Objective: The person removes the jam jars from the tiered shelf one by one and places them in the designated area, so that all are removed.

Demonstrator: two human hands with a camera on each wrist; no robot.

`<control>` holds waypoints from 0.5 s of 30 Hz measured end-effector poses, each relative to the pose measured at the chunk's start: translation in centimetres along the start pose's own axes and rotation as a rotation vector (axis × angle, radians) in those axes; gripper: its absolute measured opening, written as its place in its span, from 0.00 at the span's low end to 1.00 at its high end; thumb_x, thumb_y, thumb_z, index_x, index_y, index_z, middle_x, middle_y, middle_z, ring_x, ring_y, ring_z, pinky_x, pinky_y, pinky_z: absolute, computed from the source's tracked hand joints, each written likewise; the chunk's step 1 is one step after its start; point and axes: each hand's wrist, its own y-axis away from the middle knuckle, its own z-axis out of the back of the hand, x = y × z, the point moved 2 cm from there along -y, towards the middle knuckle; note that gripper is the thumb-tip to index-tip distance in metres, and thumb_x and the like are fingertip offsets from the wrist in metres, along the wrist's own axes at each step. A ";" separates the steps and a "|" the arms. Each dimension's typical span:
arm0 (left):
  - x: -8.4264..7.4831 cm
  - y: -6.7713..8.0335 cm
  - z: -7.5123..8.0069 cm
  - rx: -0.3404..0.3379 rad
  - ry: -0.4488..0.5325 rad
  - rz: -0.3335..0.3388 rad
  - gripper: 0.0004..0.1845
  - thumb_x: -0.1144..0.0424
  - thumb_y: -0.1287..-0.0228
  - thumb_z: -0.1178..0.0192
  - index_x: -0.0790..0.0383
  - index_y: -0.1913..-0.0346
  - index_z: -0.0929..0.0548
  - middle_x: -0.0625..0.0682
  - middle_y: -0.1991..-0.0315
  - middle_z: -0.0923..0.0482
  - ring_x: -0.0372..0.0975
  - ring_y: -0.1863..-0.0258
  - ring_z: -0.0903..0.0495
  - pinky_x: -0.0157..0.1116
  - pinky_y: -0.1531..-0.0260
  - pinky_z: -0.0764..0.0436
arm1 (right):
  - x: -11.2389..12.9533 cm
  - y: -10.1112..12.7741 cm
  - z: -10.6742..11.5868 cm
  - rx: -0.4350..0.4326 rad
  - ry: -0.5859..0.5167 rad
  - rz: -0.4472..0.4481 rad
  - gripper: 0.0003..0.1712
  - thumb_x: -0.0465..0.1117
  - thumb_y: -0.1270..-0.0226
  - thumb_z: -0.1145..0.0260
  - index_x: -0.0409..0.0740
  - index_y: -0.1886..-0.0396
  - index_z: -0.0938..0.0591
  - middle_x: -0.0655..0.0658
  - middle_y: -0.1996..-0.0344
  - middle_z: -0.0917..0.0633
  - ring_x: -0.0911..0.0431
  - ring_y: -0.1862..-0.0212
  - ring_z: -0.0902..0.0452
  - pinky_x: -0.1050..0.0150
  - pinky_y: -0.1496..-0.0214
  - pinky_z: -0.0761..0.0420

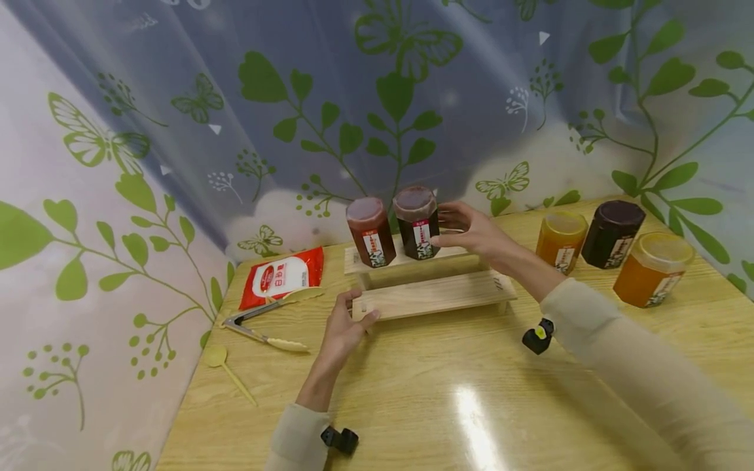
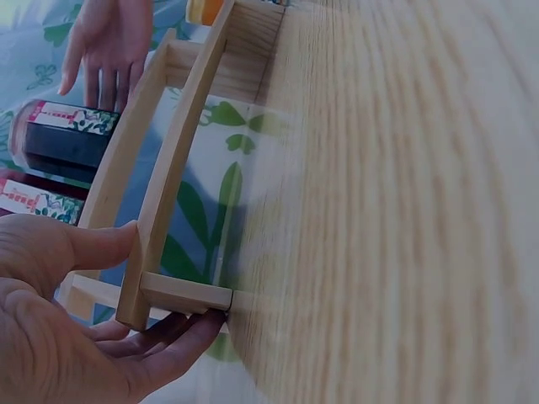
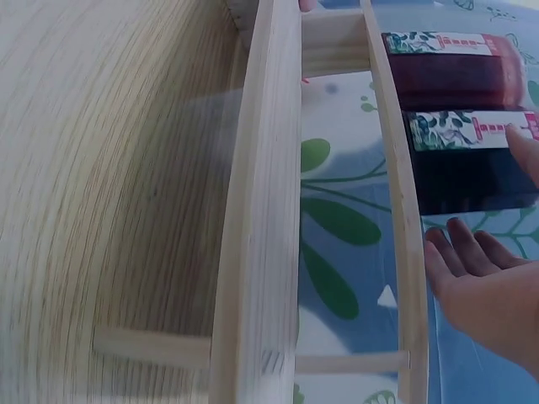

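While the left hand [image 1: 346, 330] pinches one corner of the wooden rack [image 1: 436, 297], the right hand [image 1: 478, 234] reaches beside the dark jar [image 1: 406, 229] with fingers extended.

Upright on the rear shelf [image 1: 352, 260], the dark jar stands just beside the red jar [image 1: 370, 226]; the right thumb [image 3: 524, 151] lies over its label [image 3: 438, 130], but the hand is not closed round it. A sideways nudge from that hand could knock the two jars together or topple one; a tug on the rack's corner would probably rock both. The right wrist view shows a gap between jar and right fingers [image 3: 465, 244] that the head view leaves doubtful. The left wrist view shows left fingers [image 2: 173, 352] against an end crossbar [image 2: 185, 291], mostly hidden in the head view; only the latter includes the tongs [image 1: 244, 330] and spoon [image 1: 216, 357].
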 end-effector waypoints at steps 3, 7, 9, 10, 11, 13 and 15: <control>0.1 0.1 0.0 0.003 0.000 0.002 0.31 0.66 0.32 0.30 0.65 0.29 0.30 0.70 0.30 0.32 0.60 0.27 0.36 0.58 0.29 0.35 | 0.0 -0.4 -0.6 -0.001 -0.001 -0.012 0.48 0.37 0.31 0.27 0.39 0.19 0.43 0.35 0.24 0.33 0.42 0.22 0.39 0.45 0.22 0.37; 0.2 0.0 0.1 0.010 -0.001 -0.013 0.31 0.66 0.31 0.31 0.66 0.29 0.30 0.69 0.30 0.32 0.60 0.26 0.37 0.59 0.28 0.37 | -0.1 -0.8 -1.3 -0.025 0.026 -0.029 0.52 0.38 0.34 0.25 0.40 0.18 0.45 0.34 0.24 0.34 0.41 0.22 0.40 0.43 0.23 0.37; 0.2 0.0 0.1 0.013 0.001 -0.017 0.31 0.66 0.31 0.31 0.66 0.29 0.30 0.69 0.29 0.32 0.61 0.26 0.38 0.59 0.27 0.37 | -0.1 -1.0 -1.8 -0.049 0.059 -0.044 0.56 0.41 0.36 0.23 0.42 0.17 0.47 0.35 0.22 0.38 0.41 0.21 0.44 0.41 0.22 0.39; 0.2 0.0 0.1 0.014 0.002 -0.019 0.31 0.66 0.31 0.31 0.66 0.29 0.30 0.69 0.29 0.33 0.61 0.26 0.38 0.59 0.27 0.37 | -0.1 -1.1 -2.0 -0.063 0.075 -0.052 0.58 0.43 0.37 0.21 0.43 0.16 0.47 0.36 0.21 0.39 0.41 0.20 0.47 0.40 0.21 0.41; 0.1 0.0 0.1 0.015 0.003 -0.019 0.31 0.66 0.31 0.31 0.66 0.29 0.30 0.69 0.29 0.33 0.61 0.26 0.38 0.59 0.27 0.37 | -0.1 -1.2 -2.2 -0.077 0.089 -0.056 0.60 0.44 0.38 0.21 0.44 0.16 0.48 0.36 0.20 0.41 0.41 0.19 0.49 0.39 0.21 0.42; 0.1 0.0 0.1 0.015 0.006 -0.015 0.31 0.66 0.31 0.31 0.65 0.29 0.30 0.69 0.29 0.33 0.61 0.26 0.38 0.59 0.27 0.37 | -0.1 -1.4 -2.8 -0.090 0.086 -0.058 0.61 0.45 0.39 0.20 0.45 0.15 0.49 0.37 0.20 0.41 0.41 0.19 0.49 0.39 0.21 0.43; 0.1 0.1 0.1 0.016 0.009 -0.011 0.31 0.66 0.31 0.31 0.65 0.29 0.30 0.69 0.29 0.33 0.60 0.26 0.38 0.58 0.27 0.37 | 0.0 -1.6 -3.4 -0.103 0.062 -0.051 0.60 0.43 0.39 0.20 0.46 0.16 0.48 0.37 0.21 0.38 0.40 0.20 0.45 0.40 0.21 0.41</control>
